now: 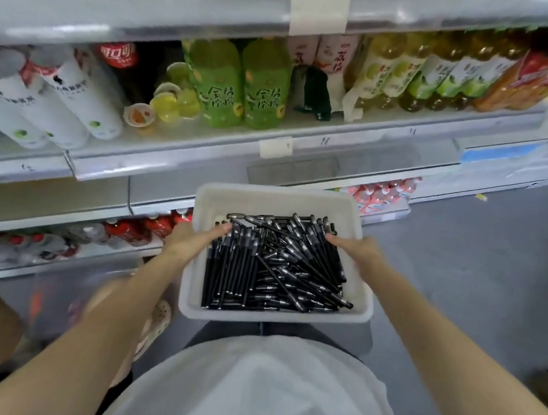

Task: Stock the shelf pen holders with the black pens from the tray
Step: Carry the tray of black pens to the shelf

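Observation:
A white plastic tray (pixel 276 202) is held in front of my body, filled with several black pens (pixel 279 266) lying in a loose heap. My left hand (pixel 189 240) grips the tray's left rim, thumb over the edge and touching the pens. My right hand (pixel 360 252) grips the right rim the same way, thumb inside. A clear plastic pen holder (pixel 292 171) hangs on the shelf edge just beyond the tray; another clear holder (pixel 400 154) sits to its right. Both look empty.
Shelves (pixel 183 148) ahead carry drink bottles, green tea packs (pixel 236 82) and jelly cups. Lower shelves hold red-capped bottles. Another person's arm and a clear bin (pixel 82 294) are at the lower left, with a sandalled foot. Grey floor (pixel 482 267) lies to the right.

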`<state>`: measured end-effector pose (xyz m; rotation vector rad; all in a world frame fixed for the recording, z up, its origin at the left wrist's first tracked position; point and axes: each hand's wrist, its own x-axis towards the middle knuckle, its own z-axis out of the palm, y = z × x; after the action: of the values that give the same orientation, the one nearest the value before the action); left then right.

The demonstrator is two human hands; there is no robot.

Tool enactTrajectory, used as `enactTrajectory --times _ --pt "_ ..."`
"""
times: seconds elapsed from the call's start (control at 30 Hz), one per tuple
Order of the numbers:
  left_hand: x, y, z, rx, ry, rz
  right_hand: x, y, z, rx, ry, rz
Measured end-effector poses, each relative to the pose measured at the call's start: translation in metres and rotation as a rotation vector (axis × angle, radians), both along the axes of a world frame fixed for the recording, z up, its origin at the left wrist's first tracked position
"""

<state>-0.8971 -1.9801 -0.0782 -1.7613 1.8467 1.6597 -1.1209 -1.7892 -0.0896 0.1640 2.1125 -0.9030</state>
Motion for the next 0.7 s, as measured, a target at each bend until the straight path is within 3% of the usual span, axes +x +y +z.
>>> enactTrajectory --times 0.3,0.7 --pt "-0.019 -0.025 -0.011 -0.003 -0.025 -0.006 -0.026 -0.017 -0.006 -0.024 0.052 0.014" --pt "-0.053 -0.032 -0.027 0.000 0.086 0.019 -0.070 -0.021 -0.016 0.018 0.226 0.039"
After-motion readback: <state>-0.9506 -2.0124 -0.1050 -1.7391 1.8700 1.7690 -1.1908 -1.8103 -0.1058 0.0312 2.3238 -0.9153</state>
